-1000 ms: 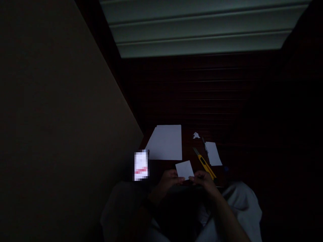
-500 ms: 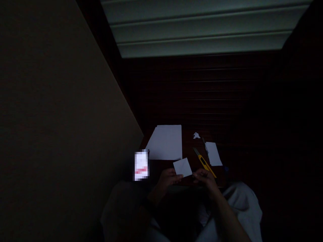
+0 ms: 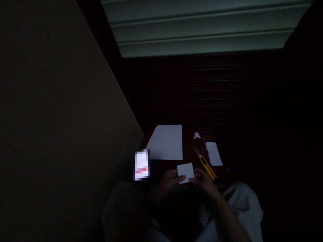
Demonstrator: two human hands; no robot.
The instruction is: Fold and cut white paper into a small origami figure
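A small, nearly square piece of white paper (image 3: 185,170) is held above the near edge of the dark table. My left hand (image 3: 172,179) pinches its left side, thumb on top. On the opposite side my right hand (image 3: 204,180) grips the lower right corner, its thumb also on the paper's face. Just beyond the right hand lies a yellow utility knife (image 3: 207,167) with its blade extended, pointing away. In the dim light the fingers beneath the paper are hidden.
Large white sheets (image 3: 166,143) lie at the table's back left. A glowing, pixelated screen (image 3: 142,165) stands at the left. A small folded paper shape (image 3: 196,135) sits at the back, and a smaller white paper (image 3: 214,153) lies at the right. A wall (image 3: 101,117) borders the left side.
The small paper has turned to sit straighter and come slightly nearer and to the right. My right hand has shifted from its corner tip to a firmer hold with the thumb on top.
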